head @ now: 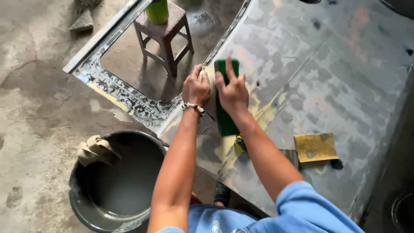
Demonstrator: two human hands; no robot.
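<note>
Seen from the head camera, both forearms reach forward and away from the person's blue sleeves, converging on a bare, sanded metal body panel [327,73] that fills the right half of the frame. The right hand [233,91] lies palm down, fingers spread flat over a long green sanding block [224,116], pressing it against the panel rather than curling around it; the block's top end shows above the fingertips at 12 o'clock and its lower end runs out from under the wrist toward 6 o'clock. The left hand [196,88], wearing a beaded bracelet [193,106] at the wrist, sits just beside the right at 9 o'clock, its fingers bent and resting on the panel along the block's left edge (whether it grips the block itself cannot be told). Yellowish filler patches [258,108] streak the metal around the block.

At 4 o'clock from the hands, a yellow sheet of sandpaper [315,147] lies flat on the panel, well apart from them. At 7 o'clock, a dark round bucket [86,203] of cloudy water stands on the concrete floor [34,108], a beige rag [95,149] draped over its rim. At 11 o'clock, through the panel's window opening, a small stool [165,34] carries a green container [157,11].
</note>
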